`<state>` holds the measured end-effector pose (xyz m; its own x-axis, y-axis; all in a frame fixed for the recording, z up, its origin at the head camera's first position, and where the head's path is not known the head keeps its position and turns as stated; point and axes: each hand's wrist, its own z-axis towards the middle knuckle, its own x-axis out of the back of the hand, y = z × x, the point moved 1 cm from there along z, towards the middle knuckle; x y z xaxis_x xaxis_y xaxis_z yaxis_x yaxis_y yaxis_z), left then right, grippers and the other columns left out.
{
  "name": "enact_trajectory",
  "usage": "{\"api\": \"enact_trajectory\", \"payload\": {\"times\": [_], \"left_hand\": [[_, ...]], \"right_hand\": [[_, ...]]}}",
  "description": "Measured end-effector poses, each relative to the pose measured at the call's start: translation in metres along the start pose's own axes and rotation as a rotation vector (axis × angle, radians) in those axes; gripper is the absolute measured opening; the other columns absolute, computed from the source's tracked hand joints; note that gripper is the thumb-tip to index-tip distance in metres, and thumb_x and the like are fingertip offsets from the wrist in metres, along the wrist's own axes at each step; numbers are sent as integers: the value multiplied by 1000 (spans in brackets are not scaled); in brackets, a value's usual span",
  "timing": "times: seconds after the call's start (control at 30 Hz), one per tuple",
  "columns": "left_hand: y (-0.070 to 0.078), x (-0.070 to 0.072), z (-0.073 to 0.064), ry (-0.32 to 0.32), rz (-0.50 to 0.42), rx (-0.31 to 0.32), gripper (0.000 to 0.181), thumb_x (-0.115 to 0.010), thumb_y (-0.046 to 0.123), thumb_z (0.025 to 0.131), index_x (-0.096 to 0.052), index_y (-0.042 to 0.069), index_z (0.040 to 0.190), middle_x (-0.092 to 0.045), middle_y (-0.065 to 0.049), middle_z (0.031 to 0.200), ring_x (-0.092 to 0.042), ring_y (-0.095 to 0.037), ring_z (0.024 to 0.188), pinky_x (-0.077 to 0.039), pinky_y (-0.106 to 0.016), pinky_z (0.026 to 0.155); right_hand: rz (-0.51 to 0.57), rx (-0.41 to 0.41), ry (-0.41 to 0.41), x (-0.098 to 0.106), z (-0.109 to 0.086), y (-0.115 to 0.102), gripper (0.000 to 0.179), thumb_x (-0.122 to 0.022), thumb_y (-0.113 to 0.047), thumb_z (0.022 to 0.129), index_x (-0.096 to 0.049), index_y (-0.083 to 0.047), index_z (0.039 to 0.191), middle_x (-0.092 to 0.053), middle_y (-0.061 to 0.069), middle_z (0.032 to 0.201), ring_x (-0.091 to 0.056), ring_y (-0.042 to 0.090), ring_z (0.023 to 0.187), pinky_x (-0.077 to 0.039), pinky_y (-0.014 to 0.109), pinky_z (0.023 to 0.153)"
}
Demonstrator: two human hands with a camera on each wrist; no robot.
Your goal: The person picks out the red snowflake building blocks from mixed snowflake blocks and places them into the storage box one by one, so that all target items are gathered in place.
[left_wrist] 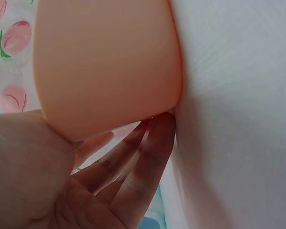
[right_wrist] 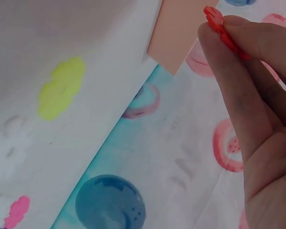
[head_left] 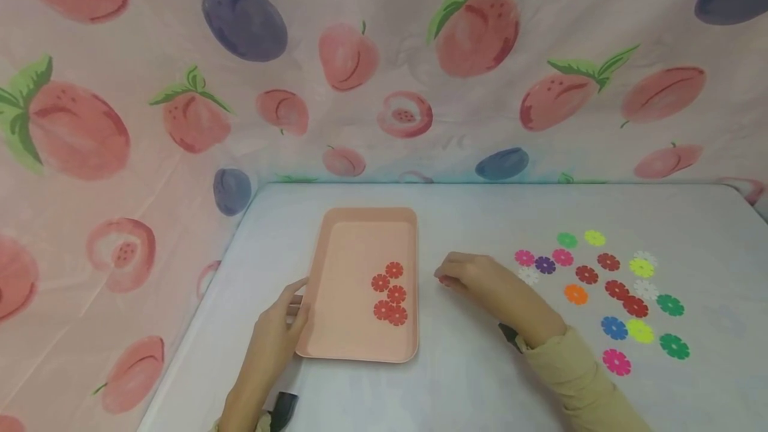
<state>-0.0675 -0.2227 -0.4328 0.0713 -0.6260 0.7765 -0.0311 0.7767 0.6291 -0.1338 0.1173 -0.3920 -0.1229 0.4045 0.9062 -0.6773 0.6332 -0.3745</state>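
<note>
My right hand point(head_left: 486, 285) pinches a red flower-shaped plastic disc point(right_wrist: 221, 31) between thumb and fingertips, held to the right of the tray. It shows edge-on in the right wrist view. A shallow peach-coloured tray point(head_left: 354, 252) lies on the table, with several red flower discs point(head_left: 396, 294) grouped in its right half. At the tray's left side my left hand point(head_left: 273, 332) holds the edge. In the left wrist view its thumb side overlaps the rim, while the fingers point(left_wrist: 150, 162) reach the outer wall, the lowest fingertip close to the table.
Loose flower discs lie spread over the table's right side, among them orange point(head_left: 576, 295), blue point(head_left: 615, 327), purple point(head_left: 545, 265), green point(head_left: 670, 305), dark red point(head_left: 609, 262) and yellow point(head_left: 595, 238) ones. A fruit-patterned cloth point(head_left: 372, 12) hangs behind and to the left.
</note>
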Motion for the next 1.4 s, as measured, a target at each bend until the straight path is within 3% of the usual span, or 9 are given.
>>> {"api": "enact_trajectory", "payload": {"times": [0.43,0.7,1.0,1.4], "left_hand": [[-3,0,1,-5,1,14,46,-60,15,100,-49,17,144,-69,-14,114,-71,-29,96,-61,-41,79],[-2,0,0,10,-2,-37,46,-60,11,99,-49,14,144,-69,-15,113,-71,-29,94,-61,-39,77],[0,0,-1,12,-1,-27,45,-60,12,99,-50,15,143,-70,-15,114,-71,-29,95,-61,-40,78],[-2,0,0,3,-1,-16,46,-60,13,100,-49,15,144,-69,-14,114,-71,-29,96,-61,-40,78]], "right_hand": [[15,35,-28,-4,20,-17,23,-80,-5,82,-75,-6,105,-74,2,97,-71,15,93,-60,30,84],[53,74,-33,-10,28,-26,24,-78,-8,85,-74,-6,108,-73,2,103,-70,15,98,-58,30,89],[60,108,-33,-15,39,-32,21,-78,-3,83,-74,-6,103,-71,2,93,-67,12,87,-59,27,84],[63,68,-88,-31,52,-38,23,-79,-8,84,-74,-9,107,-69,-1,91,-64,10,83,-59,24,83]]}}
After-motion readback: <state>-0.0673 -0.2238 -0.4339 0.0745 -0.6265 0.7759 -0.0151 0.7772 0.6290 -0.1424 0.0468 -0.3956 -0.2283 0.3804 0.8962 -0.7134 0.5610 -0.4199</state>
